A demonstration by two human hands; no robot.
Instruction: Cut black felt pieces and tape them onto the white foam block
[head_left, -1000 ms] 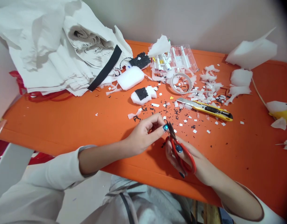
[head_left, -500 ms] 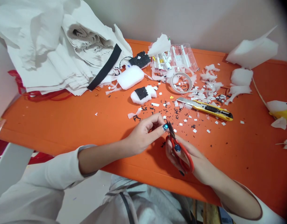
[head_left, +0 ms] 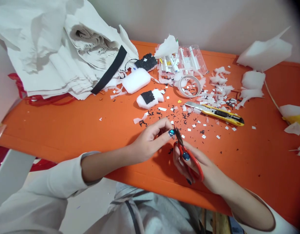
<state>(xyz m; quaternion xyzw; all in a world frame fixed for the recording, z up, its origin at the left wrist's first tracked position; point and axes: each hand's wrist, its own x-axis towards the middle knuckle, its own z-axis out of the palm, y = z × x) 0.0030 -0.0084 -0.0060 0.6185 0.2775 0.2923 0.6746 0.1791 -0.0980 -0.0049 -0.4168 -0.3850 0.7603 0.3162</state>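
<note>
- At lower centre of the frame: scissors (head_left: 181, 147), one pair, red-handled, tilted, dark blades (head_left: 179, 136) pointing up and to the left.
- Same area: right hand (head_left: 207, 170), bare, blue-painted nails; grip wrapped around the scissors' handles.
- Just left of the blades: left hand (head_left: 150, 143), bare, blue thumbnail; thumb and forefinger tips close together beside the blade tips; cannot tell whether this grip clasps a scrap.
- Across the middle: table (head_left: 74, 126), orange, strewn with black clippings and small white squares.
- Right of centre: utility knife (head_left: 217, 114), yellow and black, blade bared, lying flat.
- Above the knife: tape ring (head_left: 181, 87), pale, lying among torn white scraps.
- Upper centre: case (head_left: 203, 66), clear plastic, holding white pens (head_left: 193, 58), partly covered by a torn white piece (head_left: 167, 46).
- Centre: white piece with black patch (head_left: 147, 97); above it, plain white block (head_left: 136, 80), rounded; behind that, black piece (head_left: 147, 61).
- Upper left: white sheets (head_left: 52, 71), layered in a large pile; black strip (head_left: 109, 70) lying aslant at their right edge.
- Right edge: yellow-and-white item (head_left: 297, 113), cut off by the frame.
</note>
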